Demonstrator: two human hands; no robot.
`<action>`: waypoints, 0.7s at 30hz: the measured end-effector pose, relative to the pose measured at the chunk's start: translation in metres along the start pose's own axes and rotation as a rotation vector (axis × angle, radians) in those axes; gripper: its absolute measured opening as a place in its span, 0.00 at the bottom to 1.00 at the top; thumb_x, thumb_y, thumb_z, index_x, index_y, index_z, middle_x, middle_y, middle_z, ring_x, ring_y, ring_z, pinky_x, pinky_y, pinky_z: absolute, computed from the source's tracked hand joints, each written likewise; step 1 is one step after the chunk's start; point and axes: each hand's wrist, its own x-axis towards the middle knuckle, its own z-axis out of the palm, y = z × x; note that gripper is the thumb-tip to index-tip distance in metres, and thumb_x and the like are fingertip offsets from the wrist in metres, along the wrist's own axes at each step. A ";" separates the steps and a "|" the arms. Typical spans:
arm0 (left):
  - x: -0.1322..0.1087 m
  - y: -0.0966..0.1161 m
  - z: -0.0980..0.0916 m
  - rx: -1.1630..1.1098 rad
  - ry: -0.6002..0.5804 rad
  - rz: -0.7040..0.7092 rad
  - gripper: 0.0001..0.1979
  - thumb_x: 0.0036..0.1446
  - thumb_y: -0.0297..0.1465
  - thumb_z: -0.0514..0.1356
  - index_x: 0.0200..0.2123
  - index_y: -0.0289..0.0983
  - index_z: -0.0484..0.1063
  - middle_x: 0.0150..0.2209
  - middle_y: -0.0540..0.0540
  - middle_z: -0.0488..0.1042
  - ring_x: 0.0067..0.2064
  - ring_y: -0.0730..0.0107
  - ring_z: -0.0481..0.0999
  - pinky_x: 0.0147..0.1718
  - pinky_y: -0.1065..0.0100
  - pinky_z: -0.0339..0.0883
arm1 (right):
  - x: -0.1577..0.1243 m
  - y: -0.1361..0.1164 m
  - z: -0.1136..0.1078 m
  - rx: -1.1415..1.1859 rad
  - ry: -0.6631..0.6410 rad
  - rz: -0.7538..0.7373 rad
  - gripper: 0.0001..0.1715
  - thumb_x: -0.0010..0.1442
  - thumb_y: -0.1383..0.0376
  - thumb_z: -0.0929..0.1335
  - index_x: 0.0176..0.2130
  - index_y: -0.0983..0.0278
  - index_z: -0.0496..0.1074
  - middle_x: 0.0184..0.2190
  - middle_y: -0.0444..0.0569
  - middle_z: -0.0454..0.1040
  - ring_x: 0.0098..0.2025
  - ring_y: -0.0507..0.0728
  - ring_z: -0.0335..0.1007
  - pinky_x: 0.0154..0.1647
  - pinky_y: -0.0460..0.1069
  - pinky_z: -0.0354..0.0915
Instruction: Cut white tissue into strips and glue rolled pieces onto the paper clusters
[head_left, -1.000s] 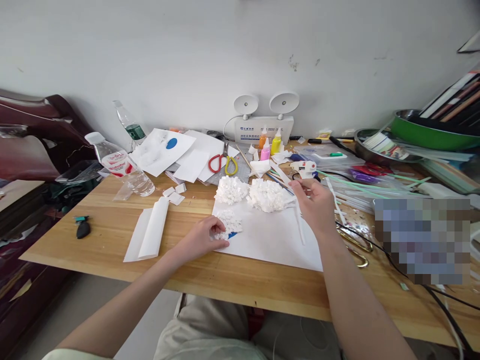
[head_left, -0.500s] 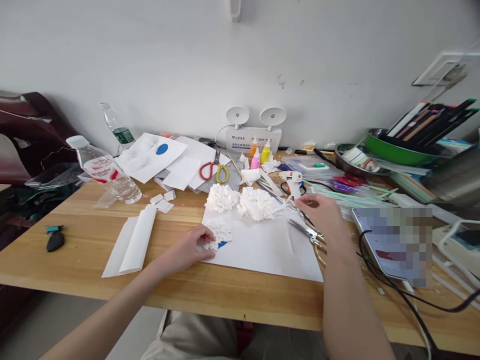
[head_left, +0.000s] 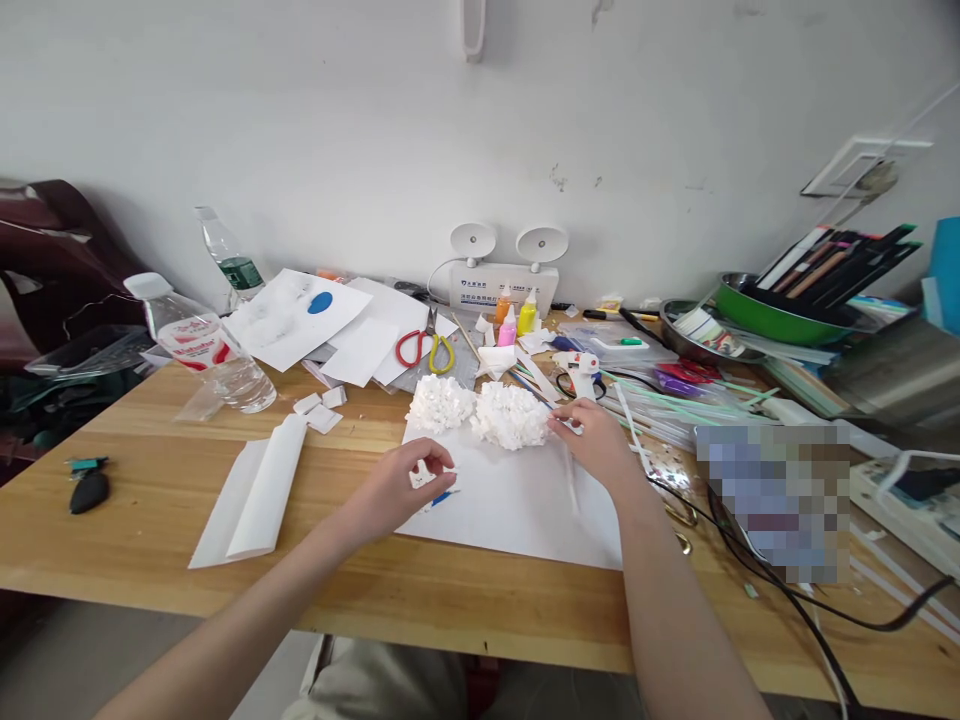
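My left hand (head_left: 399, 488) is curled over a small patch of white crumpled paper bits (head_left: 421, 472) on a large white sheet (head_left: 517, 500), fingers closed on them. A blue spot shows just under the hand. My right hand (head_left: 596, 440) rests on the sheet beside two fluffy white paper clumps (head_left: 480, 410), fingertips pinched near the right clump; a thin white strip (head_left: 571, 482) lies under it. I cannot make out what the pinch holds.
A folded white paper (head_left: 255, 490) lies to the left, near a water bottle (head_left: 199, 345). Red and yellow scissors (head_left: 421, 347), a glue gun (head_left: 577, 368), small paint bottles (head_left: 516, 316), straws, a green bowl (head_left: 780, 312) and black cables (head_left: 795, 590) crowd the back and right.
My right hand moved left from the scissors area to the right paper clump. My left hand lifted slightly and curled over the paper bits. The view shifted a little rightward.
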 end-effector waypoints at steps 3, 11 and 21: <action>0.011 0.009 0.012 -0.032 0.022 0.079 0.06 0.53 0.34 0.54 0.32 0.39 0.68 0.32 0.49 0.71 0.35 0.70 0.69 0.35 0.69 0.62 | -0.002 -0.013 0.000 0.054 0.007 -0.098 0.09 0.52 0.61 0.68 0.33 0.63 0.73 0.33 0.50 0.71 0.39 0.59 0.67 0.42 0.54 0.61; 0.050 0.022 0.033 -0.086 0.093 0.230 0.08 0.54 0.32 0.53 0.35 0.38 0.69 0.33 0.48 0.73 0.35 0.70 0.70 0.35 0.68 0.63 | -0.005 -0.038 0.017 -0.098 -0.169 -0.285 0.12 0.51 0.65 0.69 0.38 0.61 0.70 0.33 0.49 0.73 0.40 0.60 0.65 0.42 0.56 0.57; 0.054 -0.004 0.018 0.002 0.209 0.352 0.12 0.57 0.33 0.52 0.44 0.38 0.66 0.42 0.44 0.72 0.44 0.67 0.69 0.44 0.65 0.60 | -0.008 -0.046 0.012 0.188 -0.118 -0.258 0.05 0.54 0.68 0.65 0.32 0.61 0.71 0.30 0.46 0.74 0.35 0.56 0.67 0.40 0.53 0.61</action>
